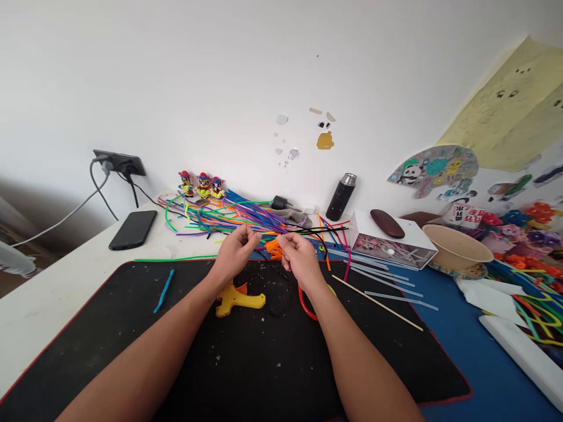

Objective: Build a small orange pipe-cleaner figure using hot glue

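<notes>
Over the back edge of the black mat [264,369], two hands work close together, with a small gap between them. The left hand [238,251] has its fingers bent in narrow; I cannot tell if they hold anything. The right hand [299,258] is pinched narrow too. A fuzzy orange piece [273,250] sits in the gap, right by its fingertips, but I cannot tell if they grip it.

Behind the hands, a messy pile of fuzzy sticks [246,214] fills the back of the table, so room is tight there. There is more room nearer the body, where the mat spreads wide between the arms, with tiny white bits on it. A yellow glue gun [240,300] lies close to the left wrist. A blue stick [164,291] lies near the mat's left side, and a thin wooden stick [378,303] slants across its right side.

The mat has a red edge. The table is white [83,275] on the left and blue [457,334] on the right. A white wall [220,88] stands behind.
</notes>
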A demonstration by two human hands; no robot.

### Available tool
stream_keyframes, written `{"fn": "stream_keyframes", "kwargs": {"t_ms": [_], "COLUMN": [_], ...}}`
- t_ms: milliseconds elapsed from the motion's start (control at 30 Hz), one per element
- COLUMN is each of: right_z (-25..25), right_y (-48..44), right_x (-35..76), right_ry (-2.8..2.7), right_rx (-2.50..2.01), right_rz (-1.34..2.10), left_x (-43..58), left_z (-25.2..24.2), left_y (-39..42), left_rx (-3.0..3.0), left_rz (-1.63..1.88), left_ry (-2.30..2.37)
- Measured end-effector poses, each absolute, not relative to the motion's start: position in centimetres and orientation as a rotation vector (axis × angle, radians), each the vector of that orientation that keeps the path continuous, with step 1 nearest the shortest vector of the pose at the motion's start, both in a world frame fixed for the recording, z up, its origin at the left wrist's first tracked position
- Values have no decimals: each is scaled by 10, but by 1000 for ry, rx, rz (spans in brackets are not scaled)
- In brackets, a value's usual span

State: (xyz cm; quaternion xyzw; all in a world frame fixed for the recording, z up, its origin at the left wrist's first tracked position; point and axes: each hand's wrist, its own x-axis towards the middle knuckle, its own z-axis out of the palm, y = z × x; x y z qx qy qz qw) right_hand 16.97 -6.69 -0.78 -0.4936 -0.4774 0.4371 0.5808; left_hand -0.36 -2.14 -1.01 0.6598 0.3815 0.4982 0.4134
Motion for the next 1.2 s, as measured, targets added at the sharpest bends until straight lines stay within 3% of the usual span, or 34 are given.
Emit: {"fn": "stream_keyframes", "kwargs": {"t_ms": [967,1200], "right_z": [-7,-6], "right_y": [-66,-67], "right_x": [170,170], "right_ry": [-1053,-1070], "right_rx": [-1104,-1117], "right_rz": [1070,1064], "left_x": [-5,-10], "left_z": [-21,-22], "left_y": [-8,-9], "left_rx": [1553,1671], "left_rz": [1106,1239], "left_ry": [960,985]}}
